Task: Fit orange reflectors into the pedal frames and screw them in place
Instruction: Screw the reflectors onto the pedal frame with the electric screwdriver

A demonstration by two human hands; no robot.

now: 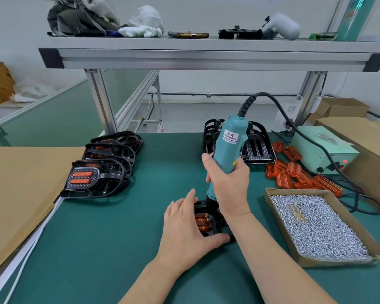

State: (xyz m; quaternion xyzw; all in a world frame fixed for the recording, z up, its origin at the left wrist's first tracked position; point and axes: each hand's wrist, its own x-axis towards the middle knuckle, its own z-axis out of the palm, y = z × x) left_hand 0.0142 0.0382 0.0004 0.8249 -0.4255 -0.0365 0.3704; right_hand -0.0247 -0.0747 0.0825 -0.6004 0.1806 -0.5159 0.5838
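Screwdriver (pixel 226 148) upright — bit on reflector (pixel 203 222)

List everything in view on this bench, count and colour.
pedal frame: 1, black, centre of green mat, orange reflector seated inside
electric screwdriver: 1, teal, upright over pedal frame
finished frames: about 4, black, stacked left
empty frames: stack, black, behind screwdriver
loose reflectors: pile, orange, right
screws: many, silver, in cardboard tray, front right
power box: 1, pale green, far right
cardboard sheet: 1, brown, left
phone: 1, dark, shelf
cloth: 1, white, shelf
controller: 1, white, shelf
left hand: 1, holds pedal frame
right hand: 1, grips screwdriver
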